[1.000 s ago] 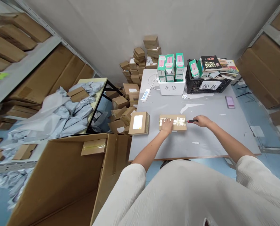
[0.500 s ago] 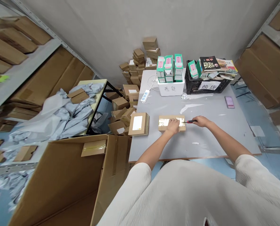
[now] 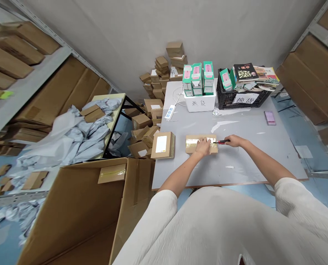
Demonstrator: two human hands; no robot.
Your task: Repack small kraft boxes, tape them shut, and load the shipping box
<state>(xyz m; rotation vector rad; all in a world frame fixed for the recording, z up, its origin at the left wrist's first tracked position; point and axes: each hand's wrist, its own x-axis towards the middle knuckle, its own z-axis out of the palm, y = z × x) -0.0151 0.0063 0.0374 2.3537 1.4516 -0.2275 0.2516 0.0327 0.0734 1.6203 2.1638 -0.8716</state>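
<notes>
Under the left hand [image 3: 203, 147] lies a taped cardboard box [image 3: 191, 147].

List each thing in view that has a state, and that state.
Taped carton: flat, under left hand
Red-and-black tool: gripped in right hand
Labelled carton: flat, label up
Large carton: top open
White bin: open, green boxes above its rim
Black crate: open, books above its rim
Power strip: on or off, cannot tell
</notes>
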